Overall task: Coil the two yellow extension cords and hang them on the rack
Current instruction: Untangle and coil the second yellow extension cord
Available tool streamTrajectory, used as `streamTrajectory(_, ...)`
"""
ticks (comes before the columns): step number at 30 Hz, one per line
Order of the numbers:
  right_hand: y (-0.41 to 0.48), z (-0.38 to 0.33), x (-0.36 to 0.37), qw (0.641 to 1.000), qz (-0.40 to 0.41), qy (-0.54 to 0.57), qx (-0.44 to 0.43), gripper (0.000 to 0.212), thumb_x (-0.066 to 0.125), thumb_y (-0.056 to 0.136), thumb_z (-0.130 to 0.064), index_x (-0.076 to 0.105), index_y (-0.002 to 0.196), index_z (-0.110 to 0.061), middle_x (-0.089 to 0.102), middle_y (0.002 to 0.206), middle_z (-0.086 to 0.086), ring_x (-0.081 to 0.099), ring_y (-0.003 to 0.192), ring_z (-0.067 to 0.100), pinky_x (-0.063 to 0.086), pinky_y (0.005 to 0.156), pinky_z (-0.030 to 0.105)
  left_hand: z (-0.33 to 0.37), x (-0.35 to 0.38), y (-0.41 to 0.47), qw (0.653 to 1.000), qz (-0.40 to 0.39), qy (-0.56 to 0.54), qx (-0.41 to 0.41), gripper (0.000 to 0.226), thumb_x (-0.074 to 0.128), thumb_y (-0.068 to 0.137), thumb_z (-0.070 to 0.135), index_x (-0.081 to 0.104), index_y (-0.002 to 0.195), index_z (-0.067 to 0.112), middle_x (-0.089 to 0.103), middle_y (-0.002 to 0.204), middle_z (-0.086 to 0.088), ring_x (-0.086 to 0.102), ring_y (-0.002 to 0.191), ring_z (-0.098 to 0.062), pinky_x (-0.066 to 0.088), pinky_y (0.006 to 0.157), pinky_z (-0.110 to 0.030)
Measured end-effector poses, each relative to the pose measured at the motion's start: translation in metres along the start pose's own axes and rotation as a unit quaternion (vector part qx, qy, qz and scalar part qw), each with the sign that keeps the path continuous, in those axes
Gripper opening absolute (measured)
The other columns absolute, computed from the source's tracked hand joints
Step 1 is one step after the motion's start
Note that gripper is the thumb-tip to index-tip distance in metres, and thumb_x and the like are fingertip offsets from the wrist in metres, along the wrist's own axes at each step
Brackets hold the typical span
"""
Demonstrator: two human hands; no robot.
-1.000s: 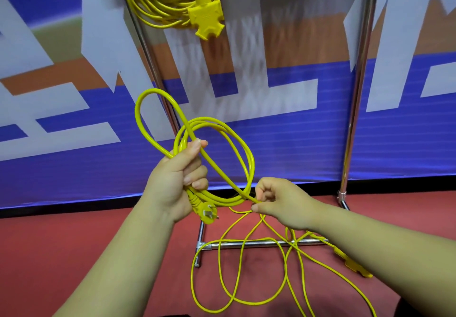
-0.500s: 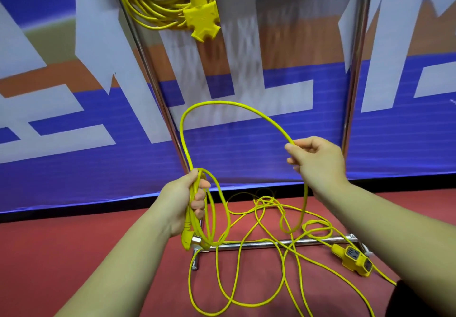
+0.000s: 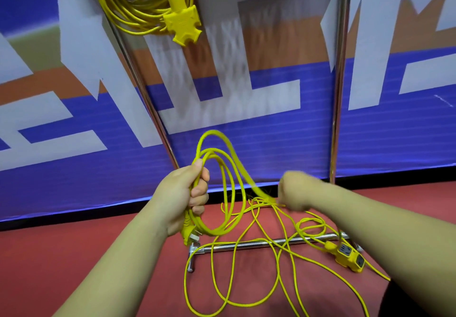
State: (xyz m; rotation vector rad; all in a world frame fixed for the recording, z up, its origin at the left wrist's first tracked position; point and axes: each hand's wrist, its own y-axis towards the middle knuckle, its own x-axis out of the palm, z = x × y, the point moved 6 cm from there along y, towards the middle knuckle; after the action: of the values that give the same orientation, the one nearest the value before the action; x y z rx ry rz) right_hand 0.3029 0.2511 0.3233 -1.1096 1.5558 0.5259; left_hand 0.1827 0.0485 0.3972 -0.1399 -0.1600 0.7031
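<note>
1. Above the left hand, at the top edge of the head view, the coiled cord hangs on the rack. Its yellow three-way socket dangles below the coil.
2. Left hand: fingers and thumb are wrapped round several loops of the second cord. The loops rise above the fist and drop below it. The plug hangs just beneath the hand.
3. Right hand: it sits to the right of the left hand, apart from it, and is motion-blurred. The fingers appear curled. One strand of the second cord runs from the top of the loops down to the underside of this hand. Whether the strand is pinched cannot be told.
4. Below both hands, the rest of the second cord lies in loose tangles on the red floor and crosses the base bar of the rack. Its socket block lies under the right forearm, near the right end of the bar.
5. Behind the hands, the banner carries large white characters on blue and orange. They are cropped and cannot be read.
</note>
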Motion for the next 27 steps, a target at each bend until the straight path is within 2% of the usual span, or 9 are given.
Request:
streamTrajectory(2,-0.022,-0.03,0.029,0.976,-0.186,-0.049,-0.097,0.021,0.056,0.096,-0.014,0.076,0.102,-0.011,0.077,0.096,0.003,0.055,0.054,-0.011,0.037,0.051,0.002,0.005,0.002,-0.001,1.0,0.005,-0.015,0.023,0.034,0.049,0.1,0.042,0.054,0.079,0.016,0.028,0.055,0.002,0.022,0.041,-0.008,0.026,0.039,-0.019)
streamTrajectory(4,-0.034,-0.048,0.034,0.961,-0.226,-0.035,-0.159,0.019,0.058,0.095,-0.016,0.076,0.101,-0.012,0.077,0.1,0.002,0.054,0.056,-0.013,0.036,0.053,0.003,0.008,0.001,-0.002,0.999,0.02,-0.022,0.04,0.033,0.048,0.101,0.041,0.053,0.079,0.016,0.027,0.056,0.002,0.022,0.041,-0.008,0.025,0.039,-0.018)
streamTrajectory(8,-0.041,-0.058,0.018,0.964,-0.169,0.021,-0.204,0.011,0.064,0.089,-0.022,0.074,0.085,-0.018,0.077,0.089,-0.002,0.063,0.07,0.003,0.049,0.071,0.021,0.009,-0.004,0.002,0.996,0.057,-0.046,0.059,0.033,0.046,0.103,0.039,0.051,0.078,0.017,0.029,0.055,0.003,0.024,0.04,-0.007,0.026,0.038,-0.018)
streamTrajectory(10,-0.046,-0.056,0.008,0.967,-0.139,0.025,-0.211,0.012,0.068,0.087,-0.026,0.076,0.092,-0.018,0.073,0.087,-0.005,0.064,0.079,0.01,0.051,0.076,0.027,0.009,-0.007,0.004,0.994,0.071,-0.055,0.064,0.03,0.048,0.103,0.035,0.051,0.079,0.017,0.031,0.056,0.003,0.026,0.041,-0.007,0.029,0.039,-0.018)
streamTrajectory(14,-0.055,-0.059,-0.011,0.968,-0.059,-0.021,-0.241,0.036,0.063,0.085,-0.016,0.07,0.12,-0.022,0.06,0.102,-0.008,0.051,0.087,0.007,0.038,0.075,0.021,0.003,-0.008,0.007,0.994,0.077,-0.025,0.074,0.027,0.048,0.104,0.026,0.049,0.08,0.014,0.039,0.058,-0.001,0.035,0.045,-0.013,0.038,0.044,-0.023)
streamTrajectory(18,-0.064,-0.067,-0.032,0.949,0.067,0.045,-0.304,0.036,0.058,0.086,-0.008,0.073,0.112,-0.027,0.064,0.104,-0.01,0.054,0.087,0.005,0.044,0.079,0.023,-0.007,0.001,0.008,0.995,0.08,0.018,0.055,0.025,0.047,0.105,0.025,0.05,0.084,0.011,0.051,0.061,-0.007,0.05,0.048,-0.019,0.049,0.048,-0.03)
streamTrajectory(22,-0.067,-0.07,-0.049,0.922,0.186,0.102,-0.324,0.016,0.076,0.081,-0.026,0.068,0.094,-0.031,0.058,0.084,-0.019,0.05,0.074,-0.004,0.046,0.07,0.022,-0.021,0.022,0.005,0.997,0.043,0.056,0.008,0.024,0.044,0.106,0.026,0.049,0.091,0.008,0.069,0.072,-0.016,0.071,0.063,-0.029,0.06,0.059,-0.035)
streamTrajectory(25,-0.068,-0.068,-0.059,0.91,0.253,0.11,-0.31,0.022,0.081,0.075,-0.036,0.062,0.085,-0.031,0.051,0.075,-0.021,0.048,0.066,-0.007,0.044,0.06,0.026,-0.03,0.039,0.001,0.998,-0.013,0.053,-0.031,0.023,0.044,0.106,0.024,0.049,0.091,0.008,0.071,0.086,-0.03,0.073,0.07,-0.037,0.06,0.066,-0.044)
streamTrajectory(27,-0.068,-0.065,-0.065,0.907,0.267,0.123,-0.301,0.027,0.081,0.072,-0.041,0.058,0.082,-0.029,0.051,0.07,-0.018,0.05,0.064,-0.001,0.045,0.057,0.031,-0.034,0.046,-0.002,0.996,-0.044,0.046,-0.055,0.022,0.045,0.105,0.024,0.049,0.092,0.007,0.07,0.083,-0.03,0.073,0.068,-0.037,0.061,0.065,-0.045)
